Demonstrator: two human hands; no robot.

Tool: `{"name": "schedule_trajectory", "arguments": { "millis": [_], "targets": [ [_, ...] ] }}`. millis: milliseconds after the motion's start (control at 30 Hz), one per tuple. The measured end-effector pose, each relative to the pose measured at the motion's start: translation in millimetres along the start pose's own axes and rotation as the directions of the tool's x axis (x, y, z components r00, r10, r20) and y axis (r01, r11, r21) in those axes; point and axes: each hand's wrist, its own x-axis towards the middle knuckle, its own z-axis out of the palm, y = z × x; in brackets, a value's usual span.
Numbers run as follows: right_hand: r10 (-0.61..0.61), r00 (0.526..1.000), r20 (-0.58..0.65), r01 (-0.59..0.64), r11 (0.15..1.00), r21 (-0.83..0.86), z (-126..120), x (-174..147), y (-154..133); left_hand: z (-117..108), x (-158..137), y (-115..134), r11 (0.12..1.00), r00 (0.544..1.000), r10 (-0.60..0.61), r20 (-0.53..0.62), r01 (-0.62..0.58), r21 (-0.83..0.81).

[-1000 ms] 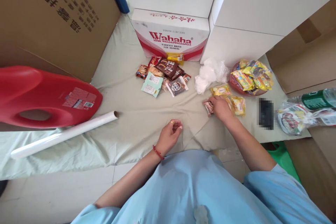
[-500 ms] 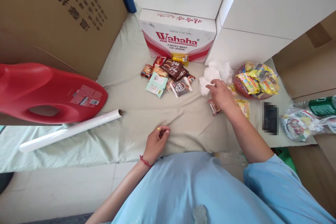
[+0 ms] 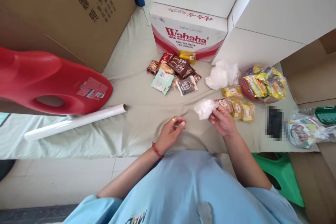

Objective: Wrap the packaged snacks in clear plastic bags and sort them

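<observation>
My right hand (image 3: 222,121) pinches a crumpled translucent plastic bag (image 3: 205,109) above the cloth. Just behind it lie a brown-and-white snack packet (image 3: 224,104) and yellow snack packets (image 3: 247,111), the nearest partly covered by my fingers. Another pile of white plastic bags (image 3: 220,74) rests farther back. My left hand (image 3: 172,133) is bare of any object, its fingers loosely bent and the thumb near them, low over the cloth. Ahead of it is a heap of mixed snacks, with a mint-green packet (image 3: 162,81) and a dark packet with a white top (image 3: 187,85).
A Wahaha carton (image 3: 187,38) stands at the back. To the right are a bowl (image 3: 245,91) of yellow packets and a bagged item (image 3: 301,133). A red jug (image 3: 68,80), a white roll (image 3: 76,121) and a large cardboard box (image 3: 78,24) occupy the left.
My right hand has lifted one plastic bag off the white pile and brought it nearer to me. My left hand has come slightly closer to it. The camera view has shifted a little.
</observation>
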Motion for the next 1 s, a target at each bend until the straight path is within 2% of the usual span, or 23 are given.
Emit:
{"name": "schedule_trajectory", "arguments": {
  "millis": [100, 167, 233, 333, 433, 533, 667, 733, 800, 900, 1000],
  "targets": [
    [0.064, 0.997, 0.051, -0.065, 0.998, 0.022, 7, -18, 22, 15, 13, 12, 0.976, 0.994, -0.069, 0.086, 0.085, -0.202],
    [0.066, 0.995, 0.075, -0.065, 0.998, -0.008, 6, -23, 30, 22, 19, 15, 0.963, 0.978, -0.098, 0.185, 0.140, -0.230],
    [0.038, 0.997, 0.066, -0.033, 0.997, -0.069, 2, -25, 32, 26, 21, 14, 0.971, 0.971, -0.096, 0.220, 0.140, -0.192],
    [-0.021, 1.000, -0.001, 0.020, 0.985, -0.171, -8, -25, 31, 26, 21, 7, 0.986, 0.992, -0.084, 0.096, 0.096, -0.135],
    [-0.039, 0.998, -0.050, 0.028, 0.979, -0.201, -15, -28, 31, 23, 16, -2, 0.992, 0.996, -0.082, -0.017, 0.080, -0.093],
    [-0.036, 0.997, -0.075, 0.024, 0.987, -0.157, -15, -35, 36, 20, 11, -10, 0.994, 0.996, -0.069, -0.058, 0.064, -0.084],
    [-0.005, 0.987, -0.161, 0.006, 1.000, 0.006, -10, -50, 47, 21, 2, -18, 0.998, 0.989, 0.000, -0.145, -0.009, -0.061],
    [0.032, 0.982, -0.183, -0.018, 0.997, 0.076, -9, -56, 52, 22, -3, -20, 0.998, 0.986, 0.062, -0.154, -0.065, -0.013],
    [0.049, 0.984, -0.174, -0.036, 0.996, 0.078, -8, -61, 55, 22, -8, -21, 0.993, 0.986, 0.120, -0.119, -0.118, 0.029],
    [0.021, 0.987, -0.162, -0.030, 0.998, -0.052, -7, -66, 58, 18, -10, -22, 0.986, 0.982, 0.166, -0.089, -0.165, 0.012],
    [0.009, 0.991, -0.132, -0.023, 0.994, -0.107, -5, -71, 59, 7, -6, -23, 0.984, 0.975, 0.174, -0.137, -0.179, -0.022]
  ]
}}
